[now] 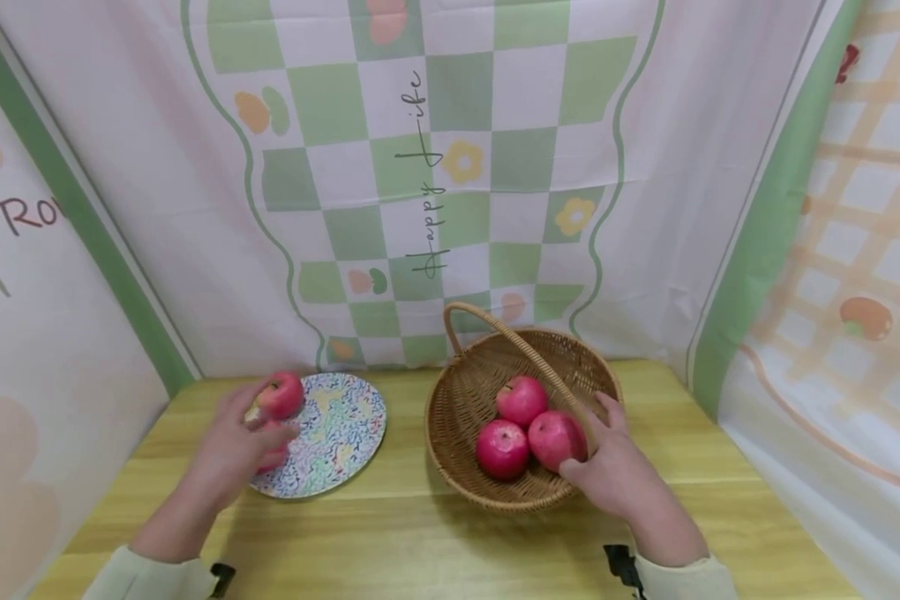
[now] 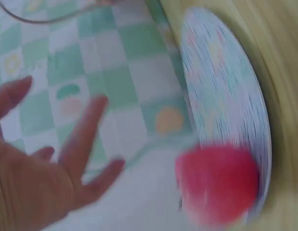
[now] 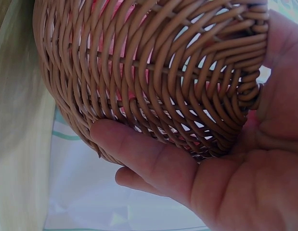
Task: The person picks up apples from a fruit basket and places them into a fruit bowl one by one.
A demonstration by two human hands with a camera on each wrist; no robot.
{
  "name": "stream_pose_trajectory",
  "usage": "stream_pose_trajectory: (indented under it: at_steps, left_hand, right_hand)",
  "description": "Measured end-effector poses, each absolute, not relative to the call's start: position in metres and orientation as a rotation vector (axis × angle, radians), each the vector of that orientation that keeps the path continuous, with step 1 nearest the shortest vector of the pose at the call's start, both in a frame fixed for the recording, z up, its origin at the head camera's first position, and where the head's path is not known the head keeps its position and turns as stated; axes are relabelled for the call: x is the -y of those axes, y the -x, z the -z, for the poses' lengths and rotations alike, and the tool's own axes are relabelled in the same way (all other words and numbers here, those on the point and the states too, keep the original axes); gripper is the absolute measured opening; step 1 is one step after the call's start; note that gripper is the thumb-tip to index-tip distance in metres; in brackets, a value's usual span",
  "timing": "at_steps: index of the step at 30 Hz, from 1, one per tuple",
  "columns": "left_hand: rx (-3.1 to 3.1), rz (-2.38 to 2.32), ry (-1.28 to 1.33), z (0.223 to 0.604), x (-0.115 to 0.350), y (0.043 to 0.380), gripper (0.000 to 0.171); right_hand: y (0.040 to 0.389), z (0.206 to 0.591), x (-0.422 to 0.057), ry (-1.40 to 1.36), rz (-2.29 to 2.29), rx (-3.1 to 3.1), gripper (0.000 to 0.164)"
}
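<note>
My left hand [image 1: 228, 450] hovers at the left side of a speckled round plate [image 1: 345, 425], fingers spread and holding nothing. A red apple [image 1: 281, 393] lies on the plate just beyond these fingers; another apple [image 1: 272, 458] is partly hidden by them. The left wrist view shows the spread hand apart from an apple [image 2: 218, 185] at the plate's edge. My right hand [image 1: 618, 471] grips the right side of a wicker basket [image 1: 438, 450], thumb over the rim and fingers against the outer weave [image 3: 153, 82]. Three red apples [image 1: 522, 400] sit together inside the basket.
The basket's arched handle [image 1: 506, 333] rises across its opening. Both plate and basket stand on a wooden table [image 1: 390, 542]. Behind them hangs a green-and-white checked cloth [image 1: 397, 200], with more printed cloth [image 1: 832, 317] on the right side.
</note>
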State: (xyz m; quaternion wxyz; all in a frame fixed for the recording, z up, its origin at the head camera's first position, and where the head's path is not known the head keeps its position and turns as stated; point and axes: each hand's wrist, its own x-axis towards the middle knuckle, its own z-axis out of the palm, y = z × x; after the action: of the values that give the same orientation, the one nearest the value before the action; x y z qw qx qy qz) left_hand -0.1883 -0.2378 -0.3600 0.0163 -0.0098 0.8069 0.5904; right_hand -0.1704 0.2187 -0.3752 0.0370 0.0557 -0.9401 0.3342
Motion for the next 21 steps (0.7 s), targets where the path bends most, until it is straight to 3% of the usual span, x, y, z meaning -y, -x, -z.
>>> stream_pose_trajectory:
  at_steps: [7,21]
  left_hand:
    - [-1.8,-2.289,-0.269,0.37,0.195,0.196,0.084]
    - [-1.592,-2.326,-0.244,0.389,0.069,0.233,0.079]
  right_hand:
    - [0.17,0.375,-0.218,-0.159,-1.03,2.888,0.09]
    - [0.167,0.373,-0.213,-0.186,-0.994,2.873,0.092]
